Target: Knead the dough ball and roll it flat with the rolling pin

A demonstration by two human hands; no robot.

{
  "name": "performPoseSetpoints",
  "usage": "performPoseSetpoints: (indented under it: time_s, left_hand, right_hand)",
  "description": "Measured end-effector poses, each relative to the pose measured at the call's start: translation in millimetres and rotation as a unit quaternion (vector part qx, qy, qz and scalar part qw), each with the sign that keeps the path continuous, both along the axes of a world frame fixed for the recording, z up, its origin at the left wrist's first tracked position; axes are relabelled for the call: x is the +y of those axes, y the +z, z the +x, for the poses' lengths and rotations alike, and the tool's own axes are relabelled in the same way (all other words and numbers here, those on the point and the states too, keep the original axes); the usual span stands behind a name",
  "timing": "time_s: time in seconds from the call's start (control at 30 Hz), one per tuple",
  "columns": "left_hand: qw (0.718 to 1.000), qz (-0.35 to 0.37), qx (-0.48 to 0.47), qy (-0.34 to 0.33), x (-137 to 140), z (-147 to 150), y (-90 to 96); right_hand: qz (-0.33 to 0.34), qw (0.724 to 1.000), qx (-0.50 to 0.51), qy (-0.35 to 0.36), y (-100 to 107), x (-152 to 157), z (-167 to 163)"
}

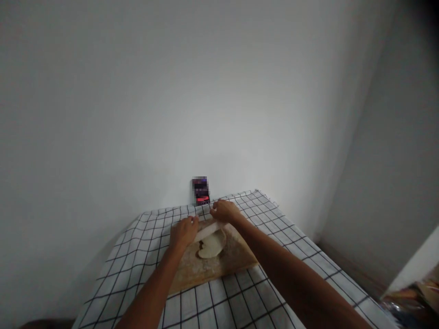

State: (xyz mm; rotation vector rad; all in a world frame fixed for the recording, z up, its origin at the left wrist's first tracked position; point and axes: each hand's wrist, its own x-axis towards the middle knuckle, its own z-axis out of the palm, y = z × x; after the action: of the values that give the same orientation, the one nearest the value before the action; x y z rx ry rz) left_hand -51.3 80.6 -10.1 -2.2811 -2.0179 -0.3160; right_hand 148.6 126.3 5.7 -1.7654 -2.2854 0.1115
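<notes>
While the pale wall (219,91) takes up most of what I see from here, a darker side wall (394,160) meets it on the right. In front of them stands a table under a white tablecloth (137,256) with thin dark checks, its far edge up near the wall and its folds hanging down at the left.

Two bare forearms reach in over the cloth, the right one long and slanting, the left one shorter to the eye. Between them lies a wooden board (206,273), set askew, its surface dusted with pale patches. Down at the far right, off the table, sits a blurred heap of things (414,299) I can't make out.

The left hand (184,230) is at the board's left side, the right hand (225,211) farther back at its far side. Both have their fingers bent inward, about half closed, at opposite ends of a pale rod (207,231); whether they grip it or only press on it, I can't tell. Just on the near side of that rod, a flat round of dough (212,245) lies on the board, notched at its left edge.

Smallest of all, a dark phone (200,190) leans upright against the wall, its screen blurred.
</notes>
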Motion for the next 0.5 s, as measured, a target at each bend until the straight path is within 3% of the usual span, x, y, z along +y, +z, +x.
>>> performPoseSetpoints:
  time_s: [0.17,0.5]
  left_hand:
    - [0.998,-0.017,-0.015,0.056,15.5,-1.0,2.4]
    - [0.998,-0.047,-0.026,0.03,8.7,2.8,8.8]
  right_hand:
    - [-0.03,0.999,0.006,-0.017,0.2,18.2,-5.5]
    - [-0.047,0.998,0.002,-0.03,-12.4,5.3,2.6]
